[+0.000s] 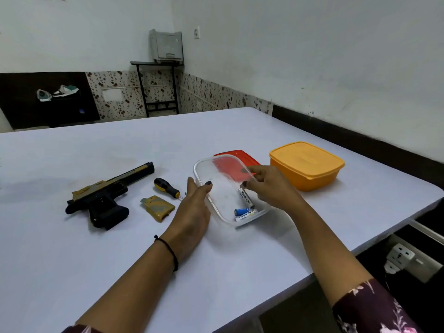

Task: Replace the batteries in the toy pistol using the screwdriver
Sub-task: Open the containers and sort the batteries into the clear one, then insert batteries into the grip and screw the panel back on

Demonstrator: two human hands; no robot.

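Floral sleeve (374,308) and bare forearms reached over the table (96,260) to a clear container (224,198).

Right hand (269,186), fingers curled, pinched the upper end of a tilted battery (246,198) inside the container; more batteries (245,213) lay at its near corner. Left hand (192,212) rested against the container's left wall, fingers fairly straight, thumb on the rim. The screwdriver (165,187) lay just left of that hand, a loose yellow cover (157,207) near it, and the toy pistol (108,198) farther left, well apart from both hands. A red lid (237,157) lay behind the container, beside an orange lidded box (306,164).
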